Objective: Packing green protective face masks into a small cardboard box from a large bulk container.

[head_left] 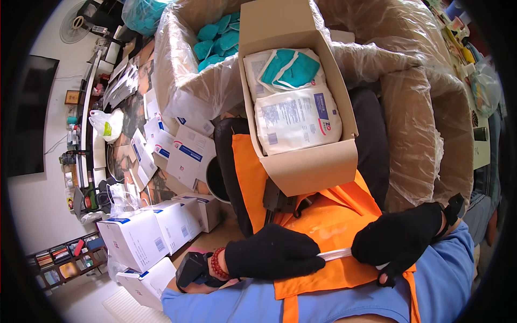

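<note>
In black gloves, my left hand (283, 252) and my right hand (396, 239) are both closed on a narrow white strip (335, 254), stretched between them above my orange apron (323, 229). What exactly the strip belongs to is hidden in the gloves. An opened brown cardboard box (312, 168) rests on my lap, just beyond the hands. White printed packets (296, 121) fill it, and a teal face mask with white edging and straps (291, 69) lies on top at the far end.
Plastic-lined cartons surround the lap, the far-left one holding a heap of teal masks (218, 43). White printed boxes (134, 239) stand stacked at the left, with flat white cartons (188, 153) beyond. Another plastic-lined carton (409, 129) stands at the right.
</note>
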### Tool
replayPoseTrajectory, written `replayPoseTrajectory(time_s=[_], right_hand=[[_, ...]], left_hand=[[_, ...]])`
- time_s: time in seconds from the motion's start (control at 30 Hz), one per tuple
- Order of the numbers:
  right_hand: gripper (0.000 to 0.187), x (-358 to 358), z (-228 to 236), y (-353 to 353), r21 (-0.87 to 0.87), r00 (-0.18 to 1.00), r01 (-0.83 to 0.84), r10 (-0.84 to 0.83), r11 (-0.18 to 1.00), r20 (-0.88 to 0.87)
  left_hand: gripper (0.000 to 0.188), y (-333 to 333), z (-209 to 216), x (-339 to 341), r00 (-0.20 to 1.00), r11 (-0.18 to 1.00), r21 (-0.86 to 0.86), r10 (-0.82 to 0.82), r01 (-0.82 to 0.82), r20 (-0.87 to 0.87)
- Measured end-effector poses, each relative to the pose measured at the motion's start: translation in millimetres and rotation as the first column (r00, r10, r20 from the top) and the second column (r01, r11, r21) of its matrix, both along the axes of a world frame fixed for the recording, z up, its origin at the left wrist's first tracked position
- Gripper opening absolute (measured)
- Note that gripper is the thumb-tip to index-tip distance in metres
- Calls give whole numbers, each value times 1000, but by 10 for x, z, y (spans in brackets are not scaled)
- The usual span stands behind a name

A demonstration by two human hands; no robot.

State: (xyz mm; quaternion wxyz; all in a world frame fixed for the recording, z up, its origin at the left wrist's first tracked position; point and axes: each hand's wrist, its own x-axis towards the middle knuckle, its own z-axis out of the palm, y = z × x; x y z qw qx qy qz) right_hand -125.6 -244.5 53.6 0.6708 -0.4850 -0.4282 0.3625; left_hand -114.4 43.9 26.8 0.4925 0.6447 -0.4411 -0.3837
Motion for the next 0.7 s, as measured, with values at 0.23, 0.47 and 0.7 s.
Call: replayPoseTrajectory(time_s=[0.23,0.47,0.7], right_hand=[[29,-18,-23,-22,39,996,89,-89,995,2],[26,3,-19,-222,-24,996,6,-4,1000,85],[31,250,-55,289,-139,958,258,-272,956,-94]], left_hand=[[18,21,5,-22,1000,996,85,-2,2,3],[22,5,12,-34,998,997,58,46,-48,30],[14,-362,-250,114,910,982,105,184,-156,-370]])
